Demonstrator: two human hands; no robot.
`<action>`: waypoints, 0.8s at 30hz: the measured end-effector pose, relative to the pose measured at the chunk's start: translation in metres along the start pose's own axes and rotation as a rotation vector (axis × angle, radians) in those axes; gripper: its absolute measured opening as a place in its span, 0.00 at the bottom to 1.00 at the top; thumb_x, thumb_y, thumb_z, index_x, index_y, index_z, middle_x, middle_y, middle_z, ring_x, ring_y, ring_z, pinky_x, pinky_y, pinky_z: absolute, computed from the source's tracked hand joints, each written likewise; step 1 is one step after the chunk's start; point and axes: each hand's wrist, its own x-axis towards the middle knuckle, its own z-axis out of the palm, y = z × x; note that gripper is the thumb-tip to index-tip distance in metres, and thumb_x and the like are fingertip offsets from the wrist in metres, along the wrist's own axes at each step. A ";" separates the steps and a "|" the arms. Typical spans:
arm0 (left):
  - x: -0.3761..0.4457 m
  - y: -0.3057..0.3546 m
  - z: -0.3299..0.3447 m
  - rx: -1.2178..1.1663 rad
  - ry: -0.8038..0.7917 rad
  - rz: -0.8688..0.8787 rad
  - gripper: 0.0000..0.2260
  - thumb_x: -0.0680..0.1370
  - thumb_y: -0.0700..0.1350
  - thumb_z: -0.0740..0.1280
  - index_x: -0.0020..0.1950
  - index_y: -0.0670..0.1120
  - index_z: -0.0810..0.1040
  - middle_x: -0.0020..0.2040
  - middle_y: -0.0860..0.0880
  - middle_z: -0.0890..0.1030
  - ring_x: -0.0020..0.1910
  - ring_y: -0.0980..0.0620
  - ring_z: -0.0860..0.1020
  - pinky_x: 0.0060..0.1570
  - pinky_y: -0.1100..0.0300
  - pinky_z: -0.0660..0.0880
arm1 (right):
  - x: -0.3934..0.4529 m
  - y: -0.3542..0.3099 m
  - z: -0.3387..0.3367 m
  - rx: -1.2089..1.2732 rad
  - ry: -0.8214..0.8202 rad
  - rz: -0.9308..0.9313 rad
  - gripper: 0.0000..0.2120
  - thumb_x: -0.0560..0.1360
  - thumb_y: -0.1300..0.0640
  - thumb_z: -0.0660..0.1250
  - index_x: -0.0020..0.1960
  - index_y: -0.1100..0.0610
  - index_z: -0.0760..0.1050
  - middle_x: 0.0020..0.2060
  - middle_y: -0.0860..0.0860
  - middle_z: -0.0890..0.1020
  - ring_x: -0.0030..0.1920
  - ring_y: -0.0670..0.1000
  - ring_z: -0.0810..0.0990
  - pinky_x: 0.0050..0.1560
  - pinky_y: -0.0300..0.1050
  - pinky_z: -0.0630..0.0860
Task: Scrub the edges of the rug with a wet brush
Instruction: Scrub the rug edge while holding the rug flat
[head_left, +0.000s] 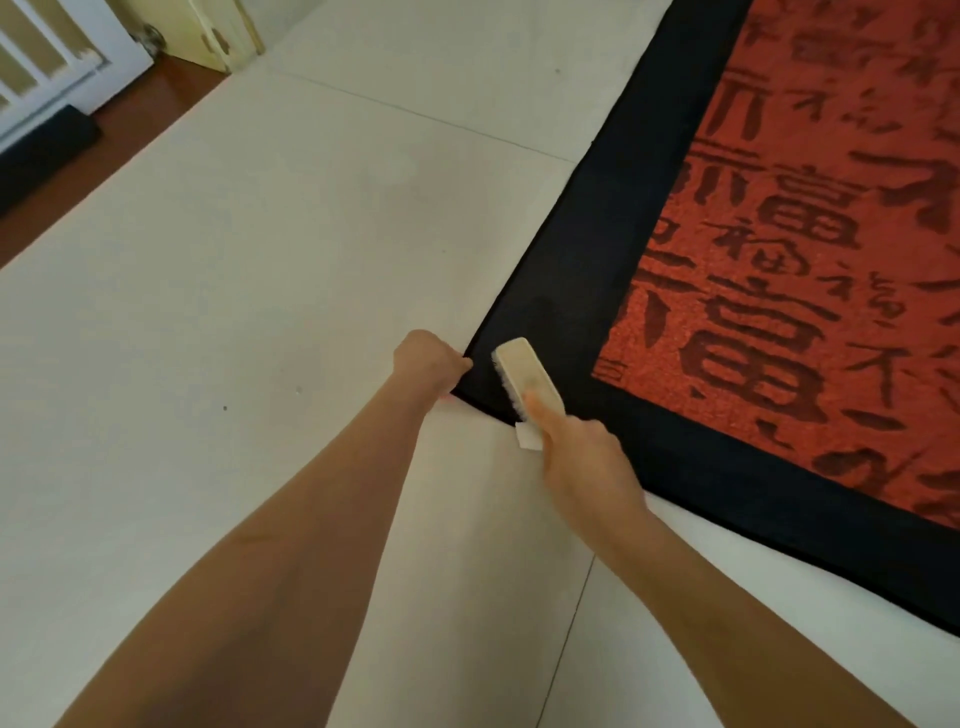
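Note:
A rug (597, 249) with a wide black border and a red centre covered in dark characters lies on the pale tiled floor, filling the right side. My left hand (427, 365) pinches the rug's near corner at its black edge. My right hand (587, 462) grips a cream scrubbing brush (524, 376), index finger stretched along its back. The brush rests bristles down on the black border just beside the corner. A small white tag (527, 439) sticks out from under the rug's edge below the brush.
Pale floor tiles (234, 312) spread to the left and below the rug. At the top left stand a white slatted frame (57, 67), a dark mat (41, 156) on brown wood flooring and a cream furniture piece (218, 31).

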 end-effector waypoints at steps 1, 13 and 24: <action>-0.001 -0.001 -0.001 0.000 0.006 -0.022 0.09 0.77 0.45 0.71 0.45 0.39 0.78 0.47 0.40 0.82 0.48 0.41 0.82 0.52 0.54 0.79 | 0.008 -0.010 0.003 0.053 -0.008 0.006 0.28 0.78 0.65 0.55 0.74 0.44 0.58 0.41 0.54 0.74 0.41 0.56 0.76 0.39 0.49 0.72; 0.005 -0.014 -0.003 -0.313 -0.091 -0.220 0.14 0.75 0.44 0.73 0.54 0.34 0.79 0.51 0.37 0.83 0.49 0.40 0.83 0.54 0.44 0.80 | 0.000 0.008 -0.007 -0.128 -0.126 -0.217 0.32 0.80 0.60 0.56 0.74 0.37 0.45 0.41 0.52 0.76 0.39 0.52 0.78 0.42 0.50 0.79; -0.007 -0.003 -0.010 -0.338 -0.205 -0.285 0.08 0.80 0.37 0.64 0.42 0.38 0.74 0.39 0.42 0.78 0.35 0.48 0.78 0.42 0.57 0.79 | 0.018 0.017 -0.017 -0.156 -0.131 -0.344 0.27 0.82 0.58 0.54 0.76 0.38 0.53 0.42 0.52 0.75 0.42 0.52 0.77 0.44 0.50 0.75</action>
